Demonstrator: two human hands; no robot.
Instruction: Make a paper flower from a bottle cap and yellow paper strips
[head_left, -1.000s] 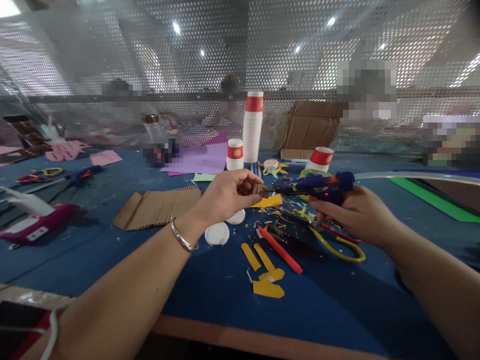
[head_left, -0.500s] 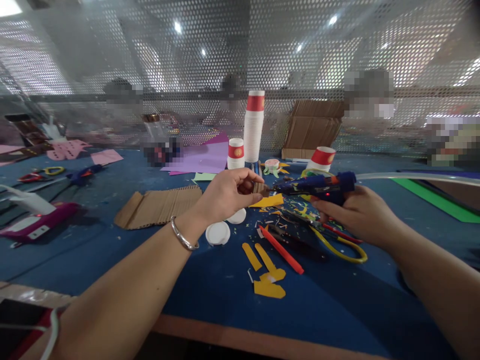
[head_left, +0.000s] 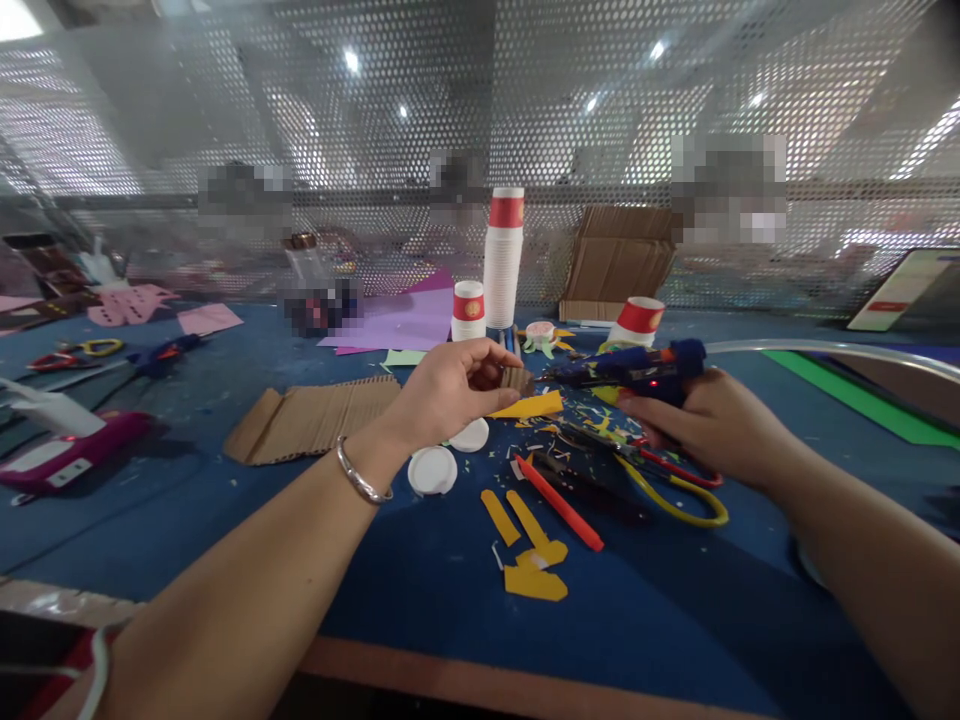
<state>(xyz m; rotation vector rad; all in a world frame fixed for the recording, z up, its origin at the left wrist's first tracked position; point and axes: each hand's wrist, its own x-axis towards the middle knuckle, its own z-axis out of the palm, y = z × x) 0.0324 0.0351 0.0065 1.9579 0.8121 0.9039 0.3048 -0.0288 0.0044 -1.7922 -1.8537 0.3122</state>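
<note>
Between the thumb and fingers of my left hand (head_left: pixel 450 390) is a small piece of corrugated cardboard (head_left: pixel 516 379). My right hand (head_left: pixel 701 425) grips a blue hot glue gun (head_left: pixel 637 371) with a small red light and a clear glue stick (head_left: pixel 810 347) running out of its back. The nozzle points left, right at the cardboard's edge; whether they touch I cannot tell. Under the hands lie yellow-handled scissors (head_left: pixel 675 505), a red-orange marker (head_left: pixel 561 505), a folded yellow paper piece (head_left: pixel 536 405) and cut yellow paper shapes (head_left: pixel 534 583).
A cardboard sheet (head_left: pixel 315 418) and white round lids (head_left: pixel 433 471) lie left. Behind stand a tall stack of paper cups (head_left: pixel 504 270), shorter cups (head_left: pixel 469 305) and a perforated metal screen (head_left: pixel 420 120). A purple power strip (head_left: pixel 90 450) and a second glue gun (head_left: pixel 165 352) sit far left.
The view shifts slightly. Both hands hold almost the same pose, with the glue gun's nozzle staying at the cardboard piece.
</note>
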